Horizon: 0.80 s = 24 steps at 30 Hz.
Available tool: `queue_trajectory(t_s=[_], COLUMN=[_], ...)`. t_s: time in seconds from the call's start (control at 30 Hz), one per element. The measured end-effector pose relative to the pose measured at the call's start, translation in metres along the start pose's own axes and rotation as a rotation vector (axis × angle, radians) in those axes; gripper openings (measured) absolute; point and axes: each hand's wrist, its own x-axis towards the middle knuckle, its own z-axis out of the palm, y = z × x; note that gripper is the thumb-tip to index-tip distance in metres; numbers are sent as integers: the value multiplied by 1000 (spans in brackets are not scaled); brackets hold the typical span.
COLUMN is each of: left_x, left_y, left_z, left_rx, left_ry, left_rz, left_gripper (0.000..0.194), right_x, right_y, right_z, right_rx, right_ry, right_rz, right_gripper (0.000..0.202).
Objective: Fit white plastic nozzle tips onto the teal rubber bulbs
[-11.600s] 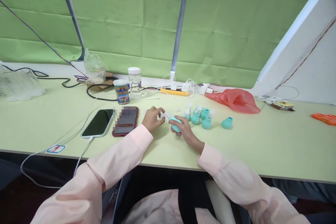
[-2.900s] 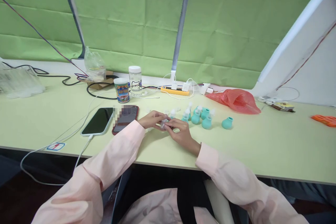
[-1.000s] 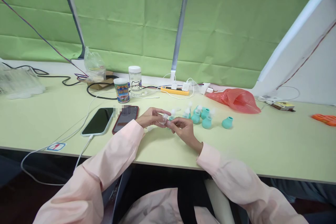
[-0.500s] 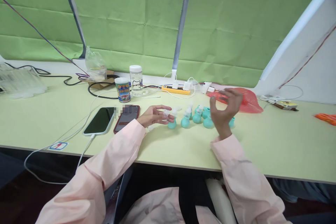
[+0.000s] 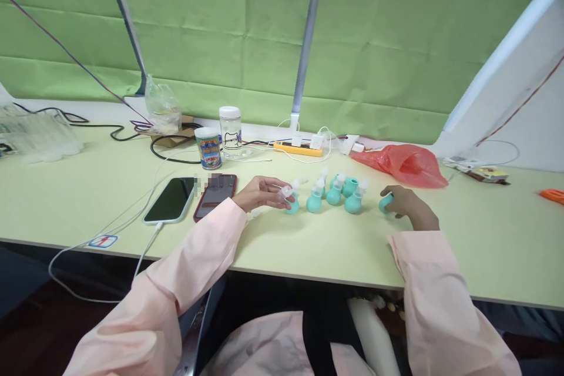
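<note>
The left hand (image 5: 261, 194) pinches a clear plastic piece (image 5: 285, 192), and the right hand (image 5: 412, 207) has gone across to the lone teal bulb (image 5: 385, 204).

A moment ago both hands were together at the clear piece; now they are well apart, so each one attends to a different part. The right fingers curve over the lone teal bulb on the bench (image 5: 286, 252), but how firmly they close, I cannot tell. Between the hands stand teal bulbs with pale tips (image 5: 353, 205) and one open bulb (image 5: 351, 187), so the straight way at bench level is, I judge, not free. A red bag (image 5: 403, 165) lies behind the right hand; the red-edged phone (image 5: 215, 197) is just beside the left sleeve (image 5: 211, 241).
</note>
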Motion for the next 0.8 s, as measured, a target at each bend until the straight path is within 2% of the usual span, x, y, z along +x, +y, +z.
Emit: queue_trajectory(t_s=[0.03, 0.07, 0.1, 0.2, 0.23, 0.3, 0.4, 0.47, 0.53, 0.6, 0.67, 0.8], left_x=[0, 0, 0, 0, 0, 0, 2, 4, 5, 5, 4, 4], left_y=[0, 0, 0, 0, 0, -1, -5, -7, -9, -10, -10, -13], left_z=[0, 0, 0, 0, 0, 0, -1, -3, -4, -4, -3, 1], left_rx=[0, 3, 9, 31, 34, 35, 33, 39, 52, 68, 83, 107], left_ry=[-8, -16, -23, -45, -55, -70, -68, -57, -54, -61, -77, -97], left_rz=[-4, -7, -9, -9, -8, -4, 16, 30, 35, 35, 32, 11], left_gripper=[44, 43, 42, 42, 44, 43, 35, 34, 37, 41, 42, 42], right_x=[0, -1, -2, -10, -15, -28, -56, -77, -96, -111, -120, -124], right_y=[-3, -9, -16, -46, -58, -83, -116, -133, -145, -152, -156, -154], right_z=[-3, -7, -11, -22, -24, -22, -10, 1, 11, 19, 26, 35], right_rx=[-7, -3, 15, 230, 328, 545, 743, 719, 576, 485, 431, 372], right_ry=[-39, -14, 86, 652, 767, 803, 628, 573, 416, 264, 167, 88], right_rz=[8, 2, -9, -88, -147, -291, -448, -553, -742, -889, -954, -998], right_gripper=[28, 29, 30, 35, 36, 34, 30, 28, 30, 32, 36, 34])
